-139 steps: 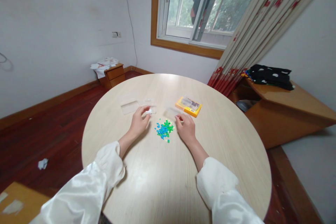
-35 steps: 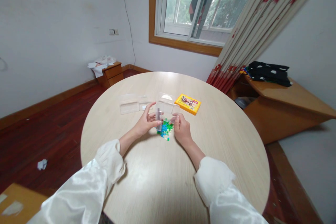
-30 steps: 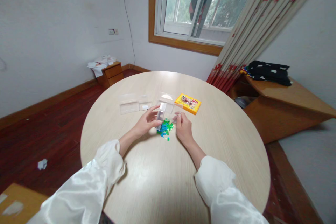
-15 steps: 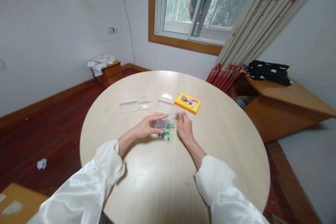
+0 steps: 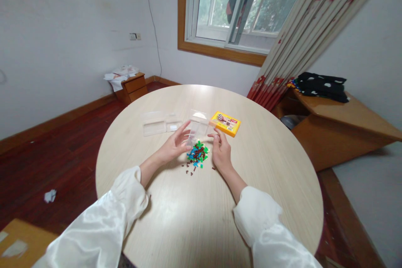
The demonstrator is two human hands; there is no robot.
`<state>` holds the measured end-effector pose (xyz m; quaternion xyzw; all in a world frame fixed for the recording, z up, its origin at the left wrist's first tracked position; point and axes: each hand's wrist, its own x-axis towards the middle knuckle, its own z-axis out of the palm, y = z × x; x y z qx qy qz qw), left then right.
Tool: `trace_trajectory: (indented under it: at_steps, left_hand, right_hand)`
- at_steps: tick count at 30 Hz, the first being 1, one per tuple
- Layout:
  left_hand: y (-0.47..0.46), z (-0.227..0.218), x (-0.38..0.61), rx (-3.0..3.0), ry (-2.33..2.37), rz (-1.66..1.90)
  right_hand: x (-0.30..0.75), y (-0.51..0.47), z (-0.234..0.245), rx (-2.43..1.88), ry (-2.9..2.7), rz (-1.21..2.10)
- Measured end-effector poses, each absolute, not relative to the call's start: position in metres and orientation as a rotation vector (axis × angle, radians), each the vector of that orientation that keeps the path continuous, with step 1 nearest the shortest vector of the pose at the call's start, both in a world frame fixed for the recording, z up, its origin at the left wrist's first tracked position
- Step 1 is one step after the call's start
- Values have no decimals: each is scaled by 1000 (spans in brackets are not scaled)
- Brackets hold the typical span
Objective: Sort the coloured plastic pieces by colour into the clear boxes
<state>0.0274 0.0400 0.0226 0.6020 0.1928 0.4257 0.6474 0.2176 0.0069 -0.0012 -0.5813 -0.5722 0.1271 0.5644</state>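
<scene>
My left hand (image 5: 174, 145) grips a clear plastic box (image 5: 195, 129) from its left side, thumb low and fingers up along the edge. The box is tilted and raised just above a pile of tiny building bricks (image 5: 197, 153) in green, blue, brown and white. At the box's right side, my right hand (image 5: 221, 150) has its fingers curled at the see-through lid edge; the exact hold is hard to make out. A few brown bricks lie loose in front of the pile.
Behind the hands on the round table (image 5: 176, 217) lie an open clear plastic case (image 5: 153, 127) and a yellow box (image 5: 226, 123) with a picture on it. A wooden cabinet (image 5: 345, 121) with folded dark cloth (image 5: 323, 86) stands at the right.
The clear box has tilted up and moved away from me. Brown bricks now lie on top of the pile and scattered in front of it. My left fingers have spread wider.
</scene>
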Motion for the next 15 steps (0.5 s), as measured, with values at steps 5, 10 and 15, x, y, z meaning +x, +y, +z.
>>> trace_trajectory:
  at_steps: [5,10,15]
  left_hand:
    - [39,25,26,1034,433,981]
    - [36,30,27,960,444,987]
    - [37,23,33,1049,478,1016]
  right_hand:
    - [211,-1,3,-1185,-1535,172]
    - [204,-10,15,-1006,-1875,-40]
    - [197,-11,18,-990,-1909,-56]
